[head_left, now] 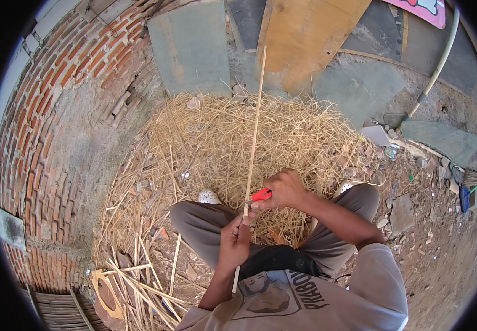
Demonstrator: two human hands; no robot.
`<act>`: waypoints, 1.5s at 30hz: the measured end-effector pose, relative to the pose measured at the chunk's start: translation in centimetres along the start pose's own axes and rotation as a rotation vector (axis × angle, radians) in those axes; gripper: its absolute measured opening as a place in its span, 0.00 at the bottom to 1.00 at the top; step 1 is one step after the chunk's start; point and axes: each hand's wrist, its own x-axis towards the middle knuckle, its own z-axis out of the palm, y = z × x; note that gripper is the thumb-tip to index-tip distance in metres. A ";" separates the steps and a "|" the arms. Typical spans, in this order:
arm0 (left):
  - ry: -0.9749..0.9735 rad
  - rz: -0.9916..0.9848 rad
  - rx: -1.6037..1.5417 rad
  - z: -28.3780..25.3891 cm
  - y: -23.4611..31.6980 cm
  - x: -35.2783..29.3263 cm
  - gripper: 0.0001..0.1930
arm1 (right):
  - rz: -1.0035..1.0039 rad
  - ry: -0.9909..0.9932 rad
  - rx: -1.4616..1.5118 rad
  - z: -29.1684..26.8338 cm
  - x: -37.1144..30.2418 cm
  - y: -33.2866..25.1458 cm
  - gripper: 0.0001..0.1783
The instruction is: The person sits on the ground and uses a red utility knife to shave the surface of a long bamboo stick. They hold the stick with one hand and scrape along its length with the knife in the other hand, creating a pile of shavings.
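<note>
A long, thin bamboo strip [256, 116] runs from my lap out over the straw-like pile, tilted slightly to the right at its far end. Its lower part is gripped by my left hand [235, 241], thumb along the strip. My right hand [286, 189] is closed around a red-handled knife [261, 195], just beyond the left hand. The knife meets the strip close to my left thumb; its blade is too small to make out clearly. Both hands are between my bent knees.
A heap of pale shavings [211, 138] spreads before me. Cut strips [144, 292] lie at lower left. A brick wall [51, 138] rises on the left, and boards [191, 49] lean at the back. A broom [467, 193] and rubble [401, 212] lie to the right.
</note>
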 end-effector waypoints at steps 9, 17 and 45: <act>0.030 -0.035 -0.008 0.6 1.2 -0.7 0.12 | 0.231 -0.020 -0.063 1.2 0.4 1.8 0.38; -0.003 -0.048 0.053 -0.3 0.2 -2.1 0.13 | 0.065 0.000 -0.120 0.0 0.9 2.3 0.41; 0.050 0.087 0.397 -0.6 1.0 -3.6 0.12 | 0.142 -0.078 -0.050 0.7 0.2 1.6 0.36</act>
